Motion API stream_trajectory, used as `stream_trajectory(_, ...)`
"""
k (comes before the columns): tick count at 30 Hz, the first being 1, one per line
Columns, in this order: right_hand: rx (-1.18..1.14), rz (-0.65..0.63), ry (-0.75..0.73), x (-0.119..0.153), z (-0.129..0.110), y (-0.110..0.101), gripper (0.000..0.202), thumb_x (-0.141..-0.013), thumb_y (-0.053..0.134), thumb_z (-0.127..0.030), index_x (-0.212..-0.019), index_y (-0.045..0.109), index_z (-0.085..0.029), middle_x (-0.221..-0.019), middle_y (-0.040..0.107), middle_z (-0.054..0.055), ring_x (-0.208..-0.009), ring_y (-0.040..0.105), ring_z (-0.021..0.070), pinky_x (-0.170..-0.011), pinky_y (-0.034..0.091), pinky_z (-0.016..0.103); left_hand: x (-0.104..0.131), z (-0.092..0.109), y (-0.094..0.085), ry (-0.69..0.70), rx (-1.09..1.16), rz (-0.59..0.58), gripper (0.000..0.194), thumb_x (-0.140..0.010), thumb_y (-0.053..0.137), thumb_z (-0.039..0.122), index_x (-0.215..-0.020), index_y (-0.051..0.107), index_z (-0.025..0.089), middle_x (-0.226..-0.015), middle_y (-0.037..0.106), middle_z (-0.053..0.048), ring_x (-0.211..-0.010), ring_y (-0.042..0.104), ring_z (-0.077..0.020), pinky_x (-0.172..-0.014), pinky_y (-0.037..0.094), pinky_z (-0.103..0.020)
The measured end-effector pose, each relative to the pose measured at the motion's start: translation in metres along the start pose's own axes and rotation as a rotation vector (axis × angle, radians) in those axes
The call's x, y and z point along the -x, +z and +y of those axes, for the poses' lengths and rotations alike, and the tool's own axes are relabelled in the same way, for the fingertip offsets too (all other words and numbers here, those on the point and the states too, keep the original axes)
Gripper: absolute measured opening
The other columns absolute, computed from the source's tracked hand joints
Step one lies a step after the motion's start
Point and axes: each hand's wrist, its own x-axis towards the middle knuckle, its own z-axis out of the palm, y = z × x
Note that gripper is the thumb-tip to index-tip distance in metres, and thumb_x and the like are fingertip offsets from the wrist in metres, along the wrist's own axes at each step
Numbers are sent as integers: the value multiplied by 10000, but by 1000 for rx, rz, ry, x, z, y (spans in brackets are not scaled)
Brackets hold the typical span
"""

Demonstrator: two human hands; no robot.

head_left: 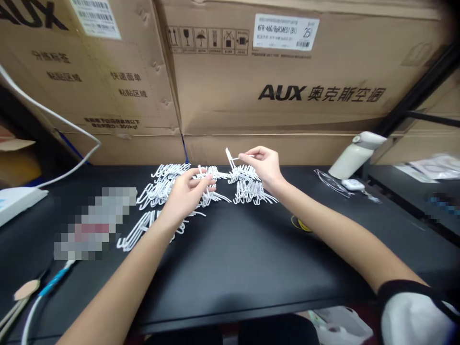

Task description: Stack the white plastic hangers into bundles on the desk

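Rows of small white wire-like hooks (pixel 251 191) with curved ends lie grouped on the black table. Over the left-hand groups, my left hand (pixel 189 191) is closed, thumb against fingers. A white hook (pixel 200 169) shows between those fingers, its lower part partly hidden among the others. My right hand (pixel 264 165) pinches the thin stem of another white hook (pixel 229 157) between thumb and fingertips, just above the back right group. That piece has a thicker upright part at its left end. Nearer me on the left, a further group of hooks (pixel 138 232) is partly covered by my left forearm.
Large cardboard boxes (pixel 287 72) wall off the table's back. On the right stand a white bottle (pixel 355 155), glasses (pixel 332 184) and a small white case (pixel 352 184). A yellow loop (pixel 300 224) lies by my right forearm. White cables (pixel 75 127) run along the left.
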Motion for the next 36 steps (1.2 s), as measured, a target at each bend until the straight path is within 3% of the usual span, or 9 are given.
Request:
stream_trajectory(3, -65, -90, 34, 5, -8, 2, 247, -593, 813, -302, -667, 622, -166, -700, 691, 28, -722, 663, 162, -741, 519, 318, 13, 5, 1, -45, 2, -61, 498, -730, 694, 489, -1088, 592, 159, -912, 746, -118, -837, 722, -264, -628, 540, -291)
stream_trajectory(7, -107, -284, 74, 12, -16, 5, 258, -594, 824, -307, -665, 621, -164, -715, 700, 25, -747, 672, 161, -778, 527, 324, 23, 11, 5, -71, 30, -23, 467, -762, 674, 468, -1086, 616, 137, -964, 736, -141, -764, 726, -242, -591, 556, -278)
stream_trajectory(12, -162, -317, 119, 14, -10, 6, 288, -573, 843, -326, -654, 622, -161, -685, 697, 14, -714, 667, 146, -762, 528, 311, 23, 8, 8, -101, 35, 28, 444, -767, 662, 497, -1030, 642, 140, -984, 732, -143, -697, 721, -225, -573, 568, -277)
stream_trajectory(21, -134, -440, 225, 35, -10, 16, 313, -590, 826, -358, -618, 589, -156, -696, 706, 23, -692, 652, 135, -667, 498, 266, 23, 8, 5, -110, 27, -23, 368, -790, 617, 518, -899, 645, 168, -825, 728, -74, -658, 706, -206, -548, 574, -271)
stream_trajectory(28, -97, -565, 228, 33, -17, 12, 314, -590, 828, -341, -623, 583, -147, -676, 695, 26, -661, 657, 145, -580, 508, 252, 25, 7, 6, -97, -16, -33, 434, -846, 521, 549, -937, 653, 146, -731, 725, -90, -387, 610, -154, -377, 490, -236)
stream_trajectory(32, -52, -683, 229, 33, -20, 10, 309, -596, 826, -342, -647, 603, -133, -690, 700, 39, -566, 613, 112, -523, 501, 240, 25, 5, 6, -96, -3, -52, 468, -830, 541, 568, -1009, 639, 147, -777, 737, -96, -406, 628, -163, -418, 528, -262)
stream_trajectory(36, -14, -714, 217, 35, -22, 10, 295, -616, 814, -330, -667, 591, -143, -599, 656, 6, -504, 563, 94, -438, 423, 202, 24, 1, 9, -110, 5, -58, 441, -840, 544, 535, -1044, 644, 157, -853, 743, -102, -500, 676, -179, -432, 526, -241)
